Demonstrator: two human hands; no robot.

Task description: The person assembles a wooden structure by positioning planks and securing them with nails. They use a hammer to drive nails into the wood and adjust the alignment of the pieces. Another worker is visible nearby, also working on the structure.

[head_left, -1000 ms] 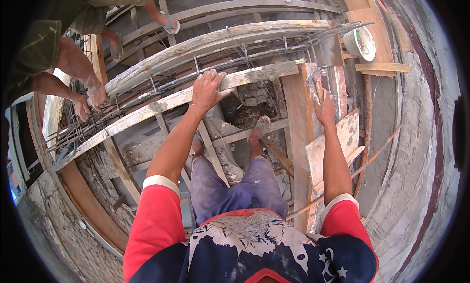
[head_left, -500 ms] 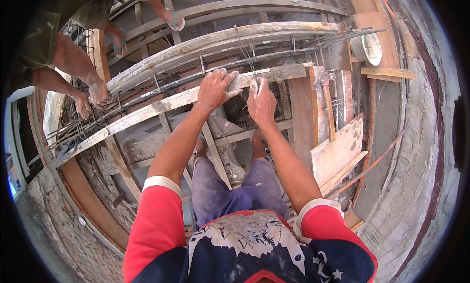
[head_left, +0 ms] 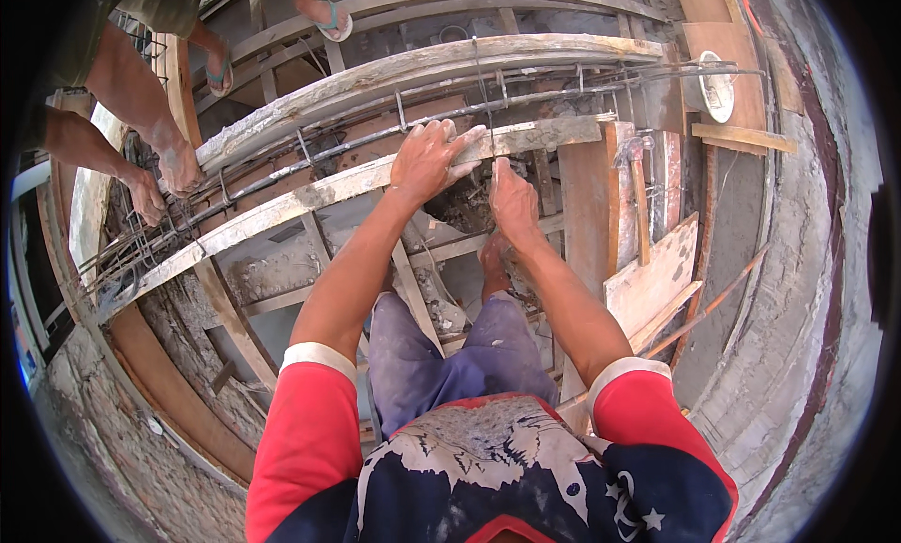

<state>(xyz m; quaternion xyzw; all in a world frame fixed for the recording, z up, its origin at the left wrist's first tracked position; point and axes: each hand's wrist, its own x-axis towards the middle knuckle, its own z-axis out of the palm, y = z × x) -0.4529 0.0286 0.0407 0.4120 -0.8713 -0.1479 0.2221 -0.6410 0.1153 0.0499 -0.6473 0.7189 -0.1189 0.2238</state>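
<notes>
A long, curved wooden form board (head_left: 352, 184), smeared with cement, crosses in front of me. My left hand (head_left: 427, 165) grips it from above, fingers bent over its far edge and thumb along the near side. A thin tie wire (head_left: 484, 88) runs from the far curved form board (head_left: 375, 81) across to the near one. Just below the near board's edge, my right hand (head_left: 515, 203) is closed in a pinch on the wire's lower end; its fingertips partly hide the wire. Steel reinforcing bars (head_left: 352, 149) with stirrups lie between the two boards.
A co-worker's hands (head_left: 169, 182) touch the bars at the left. A hammer (head_left: 640, 196) lies at the right, above a cement-stained panel (head_left: 652, 271). Beyond is a white bucket (head_left: 717, 88). Timber braces (head_left: 410, 285) cross the gap around my legs.
My right hand has drawn back toward me, from the board's face to below its edge. The wire now looks straighter. My left hand has shifted slightly right along the board.
</notes>
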